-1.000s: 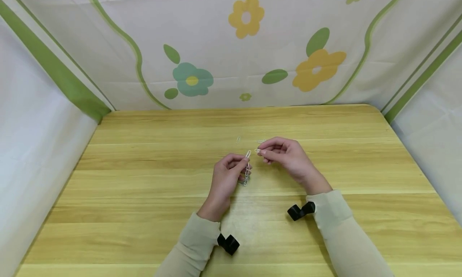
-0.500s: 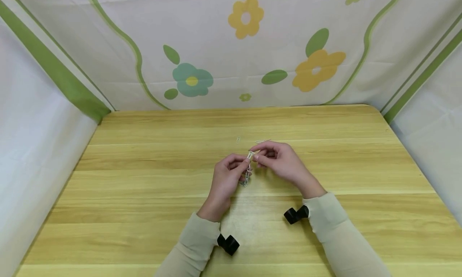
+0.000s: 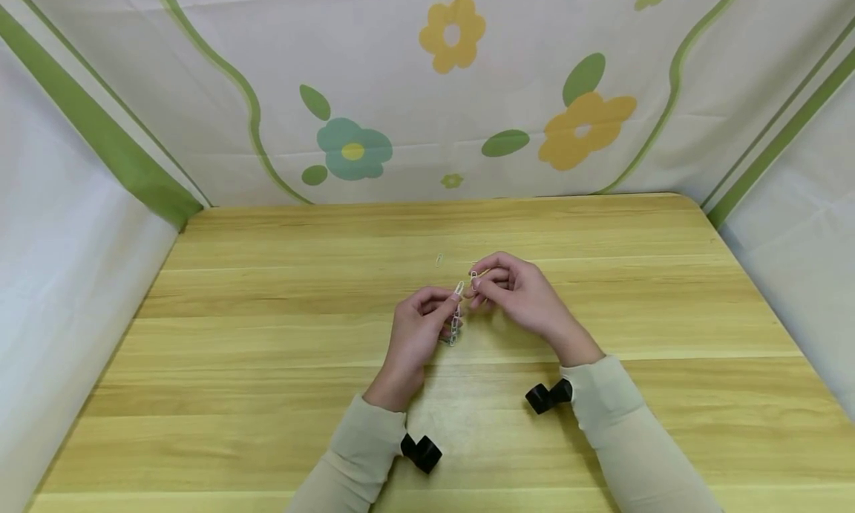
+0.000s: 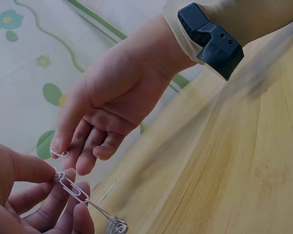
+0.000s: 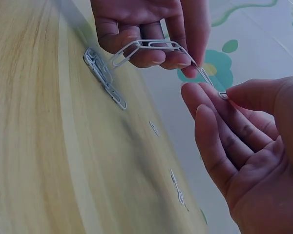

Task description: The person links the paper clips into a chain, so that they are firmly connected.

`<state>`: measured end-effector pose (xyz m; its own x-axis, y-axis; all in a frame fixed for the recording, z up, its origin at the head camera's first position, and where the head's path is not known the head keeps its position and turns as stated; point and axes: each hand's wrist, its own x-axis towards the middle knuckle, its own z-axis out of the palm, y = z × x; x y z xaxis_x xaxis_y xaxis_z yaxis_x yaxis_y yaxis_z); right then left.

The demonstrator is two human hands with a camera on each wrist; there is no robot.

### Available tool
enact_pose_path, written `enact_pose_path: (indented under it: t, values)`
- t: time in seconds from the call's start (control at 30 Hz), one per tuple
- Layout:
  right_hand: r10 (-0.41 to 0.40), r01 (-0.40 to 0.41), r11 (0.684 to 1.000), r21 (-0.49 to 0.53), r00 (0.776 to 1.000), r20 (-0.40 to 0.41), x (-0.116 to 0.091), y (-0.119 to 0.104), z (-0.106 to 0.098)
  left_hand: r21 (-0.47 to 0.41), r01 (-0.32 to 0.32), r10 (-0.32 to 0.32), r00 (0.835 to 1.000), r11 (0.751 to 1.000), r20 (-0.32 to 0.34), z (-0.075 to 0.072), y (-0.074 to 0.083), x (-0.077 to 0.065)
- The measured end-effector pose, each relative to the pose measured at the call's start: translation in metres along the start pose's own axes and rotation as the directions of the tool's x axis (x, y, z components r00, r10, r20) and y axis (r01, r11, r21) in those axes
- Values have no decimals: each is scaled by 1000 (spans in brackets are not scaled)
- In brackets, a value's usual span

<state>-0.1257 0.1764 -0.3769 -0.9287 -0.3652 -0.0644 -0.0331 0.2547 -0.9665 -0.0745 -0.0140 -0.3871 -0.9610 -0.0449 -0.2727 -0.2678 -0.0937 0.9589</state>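
My left hand pinches the top of a chain of pale paper clips between thumb and forefinger. One clip's end sticks up past the thumb. The links hang down beside the curled fingers, and in the right wrist view the chain's lower clips bunch together close over the table. Just to the right, my right hand pinches a single paper clip by thumb and fingertips. The left wrist view shows this clip mostly covered by the fingers, a small gap above the chain's top.
On the wooden table a loose paper clip lies beyond the hands. More loose clips show in the right wrist view, partly hidden behind the right hand in the head view. A white flowered curtain stands behind the table's far edge.
The right hand came left until its clip met the chain's top clip, then drew back slightly. Its clip has turned from sideways to upright. The left hand has hardly moved.
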Motion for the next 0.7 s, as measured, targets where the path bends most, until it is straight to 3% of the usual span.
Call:
enact_pose_path:
  t: [0.33,0.7]
  values:
    - [-30,26,996,85,999,46,-1,-1,0,3,4,-4,1000,1000,-2,0,-1,1]
    - [-16,17,998,62,1000,-12,-1,-2,-1,0,13,-13,1000,1000,7,0,-1,-1]
